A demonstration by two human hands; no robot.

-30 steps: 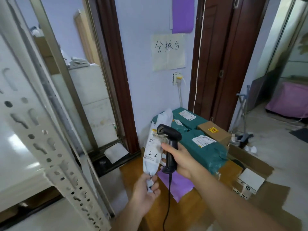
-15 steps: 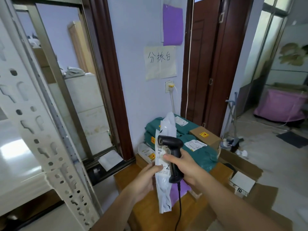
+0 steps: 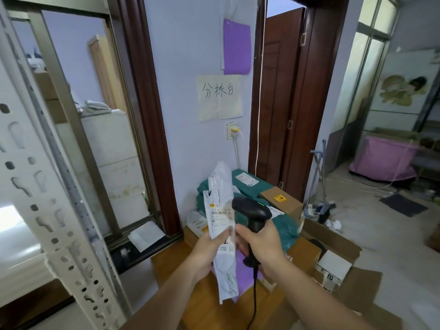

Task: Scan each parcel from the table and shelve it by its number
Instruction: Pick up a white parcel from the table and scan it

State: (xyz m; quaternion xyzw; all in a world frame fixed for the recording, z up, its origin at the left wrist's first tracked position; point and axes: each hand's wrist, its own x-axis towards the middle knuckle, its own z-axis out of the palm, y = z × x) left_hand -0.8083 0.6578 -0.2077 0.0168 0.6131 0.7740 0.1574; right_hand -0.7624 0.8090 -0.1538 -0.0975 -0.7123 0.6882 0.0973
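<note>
A person's left hand [image 3: 209, 250] grips a long grey mailer parcel [image 3: 222, 225] round its middle, fingers and thumb curled about it, holding it upright over the wooden table [image 3: 171, 265] with its printed label facing the camera; the right hand [image 3: 260, 244] is wrapped round the handle of a black barcode scanner [image 3: 252, 213], whose head sits just beside the label and whose cord [image 3: 253, 298] hangs down between the forearms; a handwritten figure on the parcel is partly hidden by the left thumb and cannot be read with certainty; behind, at the table's far end, teal mailer bags [image 3: 283, 225] and a brown carton [image 3: 282, 202] are piled against the wall beneath a handwritten paper sign [image 3: 220, 97]; a pale perforated shelf upright [image 3: 47, 210] fills the left foreground; flattened cardboard [image 3: 352, 282] and a small white box [image 3: 334, 265] lie on the floor to the right.
</note>
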